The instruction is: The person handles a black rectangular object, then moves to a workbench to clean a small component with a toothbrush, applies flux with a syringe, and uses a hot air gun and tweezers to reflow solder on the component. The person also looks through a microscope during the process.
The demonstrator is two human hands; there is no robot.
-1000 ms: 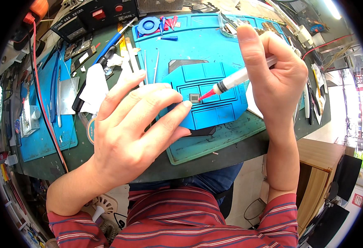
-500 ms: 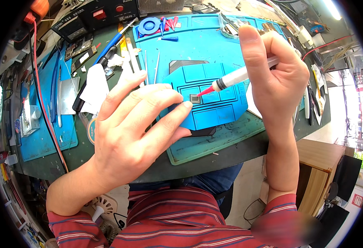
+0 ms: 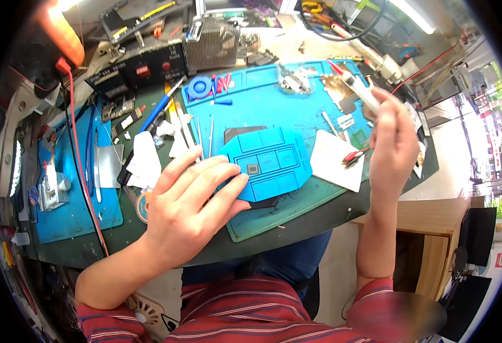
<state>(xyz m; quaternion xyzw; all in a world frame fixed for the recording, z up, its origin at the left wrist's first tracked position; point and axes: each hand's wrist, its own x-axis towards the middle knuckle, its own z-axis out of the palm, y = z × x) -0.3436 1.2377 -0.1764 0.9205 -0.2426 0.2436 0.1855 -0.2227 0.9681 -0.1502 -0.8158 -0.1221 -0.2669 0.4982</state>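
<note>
Head view showed that the right hand (image 3: 393, 137), fingers clamped on a syringe (image 3: 356, 87), had lifted away right from the small chip (image 3: 253, 169), apparently finished dispensing, while the left hand (image 3: 191, 208), fingers spread, still pinned the blue fixture (image 3: 271, 163) mid-mat.

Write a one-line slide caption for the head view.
Left hand steadies a blue fixture block holding a small chip; right hand lifts a syringe above the workbench.
</note>
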